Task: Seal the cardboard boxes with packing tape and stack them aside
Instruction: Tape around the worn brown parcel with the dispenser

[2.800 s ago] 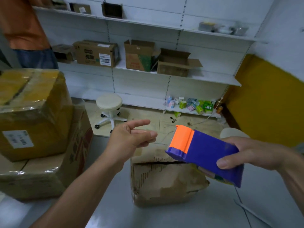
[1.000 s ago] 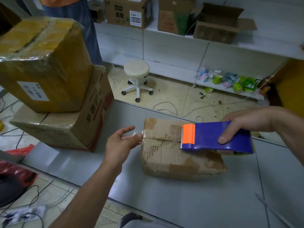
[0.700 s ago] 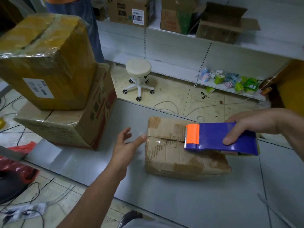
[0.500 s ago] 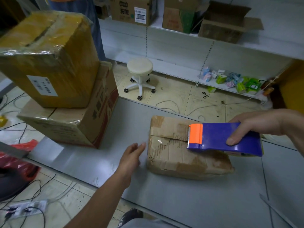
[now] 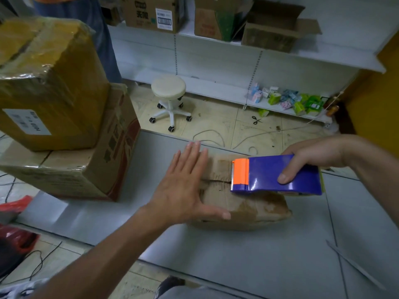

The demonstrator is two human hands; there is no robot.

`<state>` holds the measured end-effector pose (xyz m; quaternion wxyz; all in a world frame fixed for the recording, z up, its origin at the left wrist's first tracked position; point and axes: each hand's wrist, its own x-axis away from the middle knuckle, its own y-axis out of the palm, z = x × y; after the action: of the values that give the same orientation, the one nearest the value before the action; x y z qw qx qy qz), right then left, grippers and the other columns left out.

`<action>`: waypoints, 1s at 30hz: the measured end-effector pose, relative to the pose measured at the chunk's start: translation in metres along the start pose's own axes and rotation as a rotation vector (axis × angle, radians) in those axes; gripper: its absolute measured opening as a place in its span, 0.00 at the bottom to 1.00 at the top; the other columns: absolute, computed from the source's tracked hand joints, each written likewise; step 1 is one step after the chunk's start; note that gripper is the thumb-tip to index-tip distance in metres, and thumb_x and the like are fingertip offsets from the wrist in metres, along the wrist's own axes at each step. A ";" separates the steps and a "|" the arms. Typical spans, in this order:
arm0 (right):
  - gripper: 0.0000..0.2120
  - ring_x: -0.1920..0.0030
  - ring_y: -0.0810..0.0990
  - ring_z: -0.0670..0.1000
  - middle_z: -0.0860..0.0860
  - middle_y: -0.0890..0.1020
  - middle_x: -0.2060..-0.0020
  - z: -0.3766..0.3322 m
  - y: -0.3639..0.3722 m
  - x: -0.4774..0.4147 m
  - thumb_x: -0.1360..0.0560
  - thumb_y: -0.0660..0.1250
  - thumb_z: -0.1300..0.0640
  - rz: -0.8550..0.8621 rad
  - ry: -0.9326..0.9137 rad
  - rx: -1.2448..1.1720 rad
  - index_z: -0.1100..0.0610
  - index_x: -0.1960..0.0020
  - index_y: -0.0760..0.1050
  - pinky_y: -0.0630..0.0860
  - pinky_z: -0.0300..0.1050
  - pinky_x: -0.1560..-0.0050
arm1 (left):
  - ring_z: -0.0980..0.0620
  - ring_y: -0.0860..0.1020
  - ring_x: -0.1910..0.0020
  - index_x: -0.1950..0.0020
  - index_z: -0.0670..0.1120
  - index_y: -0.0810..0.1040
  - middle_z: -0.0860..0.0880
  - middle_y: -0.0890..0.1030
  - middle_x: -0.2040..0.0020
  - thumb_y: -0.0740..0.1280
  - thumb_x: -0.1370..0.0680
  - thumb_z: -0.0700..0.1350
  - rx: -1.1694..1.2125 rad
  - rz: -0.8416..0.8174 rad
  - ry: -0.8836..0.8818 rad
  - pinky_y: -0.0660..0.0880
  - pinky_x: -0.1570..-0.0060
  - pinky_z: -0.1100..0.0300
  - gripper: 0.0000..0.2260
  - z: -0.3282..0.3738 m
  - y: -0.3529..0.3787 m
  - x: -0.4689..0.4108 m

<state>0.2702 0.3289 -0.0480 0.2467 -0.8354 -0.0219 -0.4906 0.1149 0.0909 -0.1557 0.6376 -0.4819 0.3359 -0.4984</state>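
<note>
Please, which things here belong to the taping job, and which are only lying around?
For the job: worn box, tape dispenser, right hand gripping it, left hand flat on the box, stacked boxes.
Lying about: stool, scissors, shelf boxes.

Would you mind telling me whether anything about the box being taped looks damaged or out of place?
The small cardboard box under the tape dispenser looks crumpled and stained, with its top seam gaping. Scissors lie on the floor beyond the table.
</note>
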 end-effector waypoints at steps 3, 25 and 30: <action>0.32 0.57 0.85 0.51 0.53 0.86 0.55 0.003 0.000 0.000 0.49 0.77 0.44 -0.002 -0.018 -0.006 0.58 0.49 0.80 0.77 0.41 0.58 | 0.48 0.26 0.25 0.23 0.46 0.29 0.45 0.28 0.23 0.55 0.42 0.83 -0.190 -0.142 0.180 0.32 0.25 0.49 0.64 0.009 -0.008 -0.028; 0.32 0.57 0.85 0.51 0.53 0.86 0.56 0.102 -0.007 0.049 0.49 0.77 0.46 0.049 -0.031 -0.139 0.59 0.48 0.79 0.77 0.36 0.62 | 0.56 0.38 0.23 0.20 0.49 0.39 0.49 0.43 0.19 0.59 0.39 0.81 -0.175 -0.129 0.205 0.29 0.29 0.61 0.59 0.004 0.000 -0.037; 0.24 0.59 0.85 0.51 0.56 0.86 0.56 0.101 -0.021 0.046 0.46 0.77 0.48 0.036 -0.068 -0.123 0.56 0.53 0.82 0.78 0.37 0.63 | 0.55 0.39 0.23 0.20 0.50 0.38 0.50 0.43 0.20 0.63 0.42 0.80 -0.233 -0.261 0.124 0.32 0.29 0.60 0.62 0.020 -0.014 -0.040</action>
<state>0.3696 0.3812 -0.0418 0.2028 -0.8656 0.0150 -0.4577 0.1173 0.1343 -0.1379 0.4855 -0.5602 0.3648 -0.5634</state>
